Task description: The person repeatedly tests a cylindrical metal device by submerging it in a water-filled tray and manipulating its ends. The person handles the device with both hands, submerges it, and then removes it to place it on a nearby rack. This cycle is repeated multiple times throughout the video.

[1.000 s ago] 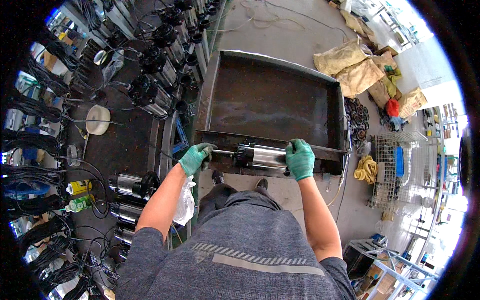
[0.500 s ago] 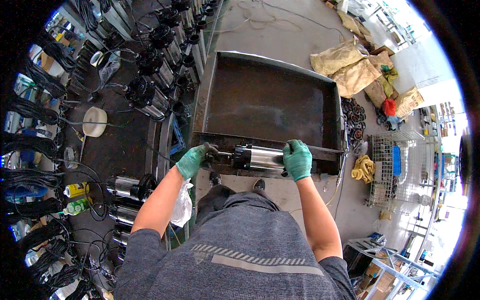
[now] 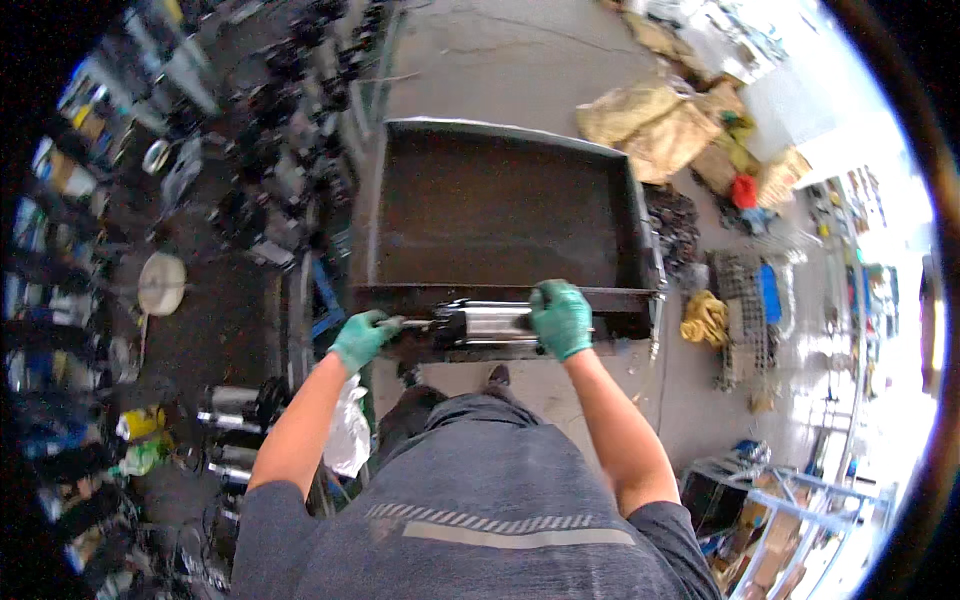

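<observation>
A shiny metal cylinder with a thin shaft [image 3: 485, 323] lies crosswise over the near rim of a large dark rusty metal tray [image 3: 500, 205]. My right hand [image 3: 562, 318], in a green glove, grips the cylinder's right end. My left hand [image 3: 362, 338], also green-gloved, is closed on the thin shaft sticking out of its left end. Both forearms reach forward from my grey shirt at the bottom of the view.
Rows of similar metal cylinders and cables [image 3: 225, 430] crowd the floor on the left, with a white round dish [image 3: 161, 283]. Tan sacks [image 3: 650, 125] lie beyond the tray's far right corner. A wire basket [image 3: 745, 310] and yellow cloth [image 3: 705, 318] sit at right.
The view has swung slightly; both hands keep their hold on the cylinder, which stays at the tray's near rim.
</observation>
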{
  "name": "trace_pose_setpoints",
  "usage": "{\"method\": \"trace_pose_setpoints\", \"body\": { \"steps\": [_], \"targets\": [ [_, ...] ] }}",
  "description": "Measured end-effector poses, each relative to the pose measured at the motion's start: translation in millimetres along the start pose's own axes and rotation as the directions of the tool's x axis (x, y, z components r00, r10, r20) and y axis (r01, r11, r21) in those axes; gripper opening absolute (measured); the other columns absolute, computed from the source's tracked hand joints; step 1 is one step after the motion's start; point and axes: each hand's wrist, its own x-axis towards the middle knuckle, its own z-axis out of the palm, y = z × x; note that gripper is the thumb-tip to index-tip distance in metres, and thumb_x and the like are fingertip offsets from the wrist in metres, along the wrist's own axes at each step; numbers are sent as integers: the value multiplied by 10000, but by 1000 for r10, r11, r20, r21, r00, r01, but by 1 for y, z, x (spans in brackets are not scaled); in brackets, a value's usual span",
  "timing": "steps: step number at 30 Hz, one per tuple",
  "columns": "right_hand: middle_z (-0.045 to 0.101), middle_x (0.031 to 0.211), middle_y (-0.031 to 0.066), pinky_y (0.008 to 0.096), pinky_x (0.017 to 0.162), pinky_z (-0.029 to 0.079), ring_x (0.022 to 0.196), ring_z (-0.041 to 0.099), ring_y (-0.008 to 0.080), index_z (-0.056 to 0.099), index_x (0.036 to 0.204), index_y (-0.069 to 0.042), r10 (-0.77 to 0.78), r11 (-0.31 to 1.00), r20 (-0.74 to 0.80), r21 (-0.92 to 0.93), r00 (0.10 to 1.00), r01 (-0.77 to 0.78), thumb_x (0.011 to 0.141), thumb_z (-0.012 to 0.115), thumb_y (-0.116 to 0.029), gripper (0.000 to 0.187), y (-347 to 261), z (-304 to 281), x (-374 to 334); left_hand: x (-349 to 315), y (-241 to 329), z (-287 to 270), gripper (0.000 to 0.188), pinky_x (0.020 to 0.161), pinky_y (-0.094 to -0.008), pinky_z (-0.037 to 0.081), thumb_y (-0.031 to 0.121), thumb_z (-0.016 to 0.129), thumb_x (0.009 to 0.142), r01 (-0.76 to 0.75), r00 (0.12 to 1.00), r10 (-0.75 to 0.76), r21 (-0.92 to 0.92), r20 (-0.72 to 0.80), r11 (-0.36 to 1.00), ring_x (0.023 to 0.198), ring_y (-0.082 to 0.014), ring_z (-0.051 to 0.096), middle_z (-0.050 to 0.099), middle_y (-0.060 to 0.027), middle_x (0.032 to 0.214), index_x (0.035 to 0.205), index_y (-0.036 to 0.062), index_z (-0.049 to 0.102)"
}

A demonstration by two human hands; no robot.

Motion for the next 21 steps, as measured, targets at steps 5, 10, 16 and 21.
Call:
{"method": "trace_pose_setpoints", "body": {
  "steps": [5, 10, 16, 21],
  "targets": [
    [672, 871, 163, 500, 781, 523, 865, 641, 384, 658, 832, -81, -3, 999, 52, -46, 999, 6, 859, 664, -214, 136, 1, -1, 4, -1, -21, -4, 455, 882, -343, 526, 169, 599, 1004, 80, 976, 43, -533, 215, 842, 1024, -200, 652, 675, -80, 1112, 1423, 10, 518],
    [678, 888, 167, 499, 807, 532, 885, 645, 390, 663, 855, -73, -21, 999, 63, -38, 998, 23, 868, 650, -232, 160, -6, 0, 9, 40, -97, -13, 432, 848, -417, 549, 167, 691, 925, -363, 930, 365, 263, 41, 894, 971, -338, 707, 712, -234, 1050, 1316, 8, 601],
    [679, 895, 175, 499, 801, 539, 874, 649, 389, 665, 856, -68, 8, 999, 81, -53, 997, -4, 879, 637, -230, 166, -3, -1, 5, 24, -48, -11, 407, 716, -461, 559, 365, 802, 827, -262, 937, 346, 557, -48, 788, 794, -394, 713, 711, -237, 825, 1058, 43, 713],
    [687, 903, 178, 505, 803, 540, 883, 657, 393, 664, 843, -66, 10, 999, 91, -45, 996, -6, 881, 627, -237, 179, 5, 2, 1, 16, 6, -23, 294, 524, -354, 480, 419, 742, 927, 577, 812, -448, -398, 373, 713, 607, -169, 621, 692, -44, 746, 916, 142, 643]
  ]
}}
